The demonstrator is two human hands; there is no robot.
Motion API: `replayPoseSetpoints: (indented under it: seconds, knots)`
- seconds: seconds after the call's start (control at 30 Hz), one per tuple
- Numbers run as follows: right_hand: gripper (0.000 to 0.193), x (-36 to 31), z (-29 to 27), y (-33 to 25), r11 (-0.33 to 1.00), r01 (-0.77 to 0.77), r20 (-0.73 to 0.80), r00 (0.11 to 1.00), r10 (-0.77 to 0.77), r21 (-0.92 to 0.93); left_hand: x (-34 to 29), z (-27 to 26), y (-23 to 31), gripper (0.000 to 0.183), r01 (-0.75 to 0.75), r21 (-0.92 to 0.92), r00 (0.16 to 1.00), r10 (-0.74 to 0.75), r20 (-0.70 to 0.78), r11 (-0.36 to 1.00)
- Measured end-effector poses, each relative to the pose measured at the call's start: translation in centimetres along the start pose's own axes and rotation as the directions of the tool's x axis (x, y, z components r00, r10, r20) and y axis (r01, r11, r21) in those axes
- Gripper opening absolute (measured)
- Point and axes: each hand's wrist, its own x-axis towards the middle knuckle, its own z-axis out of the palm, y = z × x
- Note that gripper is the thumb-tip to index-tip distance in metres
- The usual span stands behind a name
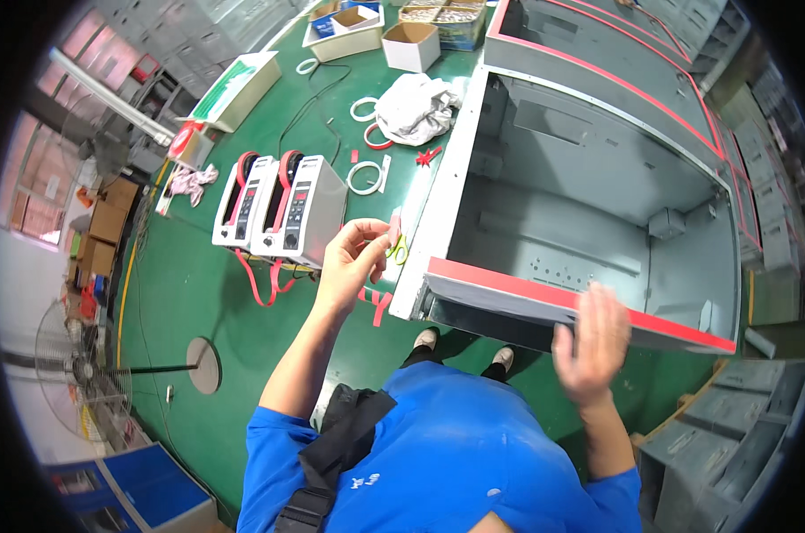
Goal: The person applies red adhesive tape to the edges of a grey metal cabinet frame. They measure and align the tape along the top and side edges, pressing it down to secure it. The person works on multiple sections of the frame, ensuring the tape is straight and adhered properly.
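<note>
My left hand (pixel 351 265) is pinched at the bench edge, with a short pinkish strip (pixel 394 228) showing at its fingertips. Beside those fingertips lie scissors with yellow-green handles (pixel 400 251). My right hand (pixel 592 345) lies flat, fingers stretched and slightly blurred, over the near edge of a grey metal cabinet (pixel 553 204). Red tape (pixel 500 282) runs along that edge and passes under the right hand. The cabinet lies with its open side up. Red tape pieces (pixel 380 306) hang from the bench edge below my left hand.
Two white tape dispensers (pixel 294 209) with red rolls stand left of my left hand. Tape rings (pixel 364 178) and a white cloth (pixel 417 108) lie beyond. More red-edged cabinets (pixel 598 67) stand behind. A standing fan (pixel 83 369) is at the left.
</note>
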Motion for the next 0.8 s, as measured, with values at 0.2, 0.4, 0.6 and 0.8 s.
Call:
replayPoseSetpoints:
  seconds: [0.2, 0.4, 0.6, 0.8]
  knots:
    - [0.039, 6.0, 3.9, -10.0, 0.988, 0.071, -0.037, 0.997, -0.067, 0.135, 2.0, -1.4, 0.9, 0.013, -0.120, 0.091, 0.973, 0.099, 0.209, 0.989]
    - [0.038, 6.6, 5.1, -11.9, 0.992, 0.029, -0.071, 0.997, -0.021, 0.121, 3.1, 1.5, 2.9, 0.026, -0.845, 0.186, 0.522, 0.694, 0.496, 0.502]
    - [0.041, 1.1, 0.9, -2.6, 0.983, -0.179, -0.098, 0.978, 0.182, 0.040, 4.6, 2.9, 2.3, 0.037, -0.977, 0.024, 0.146, 0.575, 0.805, 0.214]
    - [0.038, -9.4, -5.5, 15.3, 0.679, -0.642, -0.404, 0.761, 0.508, -0.355, 7.7, 7.5, 4.5, 0.053, -0.940, -0.201, 0.022, 0.641, 0.767, 0.274]
